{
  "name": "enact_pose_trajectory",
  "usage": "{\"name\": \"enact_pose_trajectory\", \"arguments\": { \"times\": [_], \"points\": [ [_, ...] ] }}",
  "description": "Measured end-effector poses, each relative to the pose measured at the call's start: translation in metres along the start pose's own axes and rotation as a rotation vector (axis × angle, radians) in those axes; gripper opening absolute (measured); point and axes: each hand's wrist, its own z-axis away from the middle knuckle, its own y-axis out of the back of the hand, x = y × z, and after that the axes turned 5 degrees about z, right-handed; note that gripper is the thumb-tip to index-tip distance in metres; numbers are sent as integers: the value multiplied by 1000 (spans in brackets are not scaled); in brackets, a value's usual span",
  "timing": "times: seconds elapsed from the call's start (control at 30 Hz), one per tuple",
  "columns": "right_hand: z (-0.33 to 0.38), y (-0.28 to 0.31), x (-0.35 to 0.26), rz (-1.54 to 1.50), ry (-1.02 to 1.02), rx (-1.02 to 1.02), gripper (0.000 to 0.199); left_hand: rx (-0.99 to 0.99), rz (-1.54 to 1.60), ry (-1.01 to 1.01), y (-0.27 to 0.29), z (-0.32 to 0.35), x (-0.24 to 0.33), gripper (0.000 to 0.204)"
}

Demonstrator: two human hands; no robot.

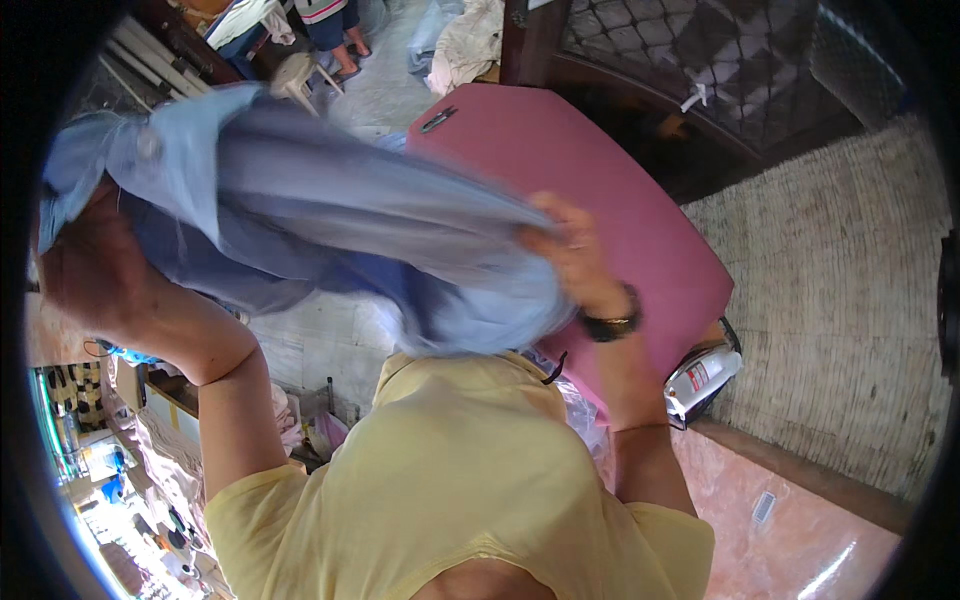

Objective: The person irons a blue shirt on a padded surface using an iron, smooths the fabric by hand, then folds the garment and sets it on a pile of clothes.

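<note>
A light blue garment [330, 200], smeared by motion, stretches between my two hands in front of my chest. A button shows near its left end, but whether it is a shirt or something else I cannot tell. My left hand [95, 260] holds that end, its fingers partly covered by the cloth. At the other end, my right hand [578, 255], with a dark band on the wrist, grips the garment's edge over the pink ironing board [620, 230]. Small thread snips [438, 119] lie on the board's far left corner.
A white iron [703, 382] rests at the board's near right end. Beyond stand a dark door with a lattice [690, 60] and a pale stool [296, 80]. A person's legs [335, 35] and heaped cloth [468, 45] are farther off. Clutter [150, 500] fills the lower left.
</note>
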Motion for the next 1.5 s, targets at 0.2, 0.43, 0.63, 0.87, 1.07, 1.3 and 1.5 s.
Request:
{"name": "enact_pose_trajectory", "arguments": {
  "times": [0.2,0.43,0.63,0.87,1.07,1.3,1.5],
  "points": [
    [7,134,-79,497,-284,101,20,484,-746,62,85,-31,-135,28],
    [36,268,41,1226,-96,844,28,82,-1200,498,171,8,-409,31],
    [223,210,143,1175,-411,221,32,-614,-897,647,87,189,-422,37],
    [299,88,141,1359,-690,567,30,-773,-994,812,70,276,-380,33],
    [318,128,173,1086,-576,631,20,-613,-779,885,42,242,-419,26],
    [297,160,116,955,-982,389,22,-294,-1017,690,26,244,-496,24],
    [333,146,164,1097,-750,433,21,-29,-1134,800,76,239,-522,16]
  ]
}}
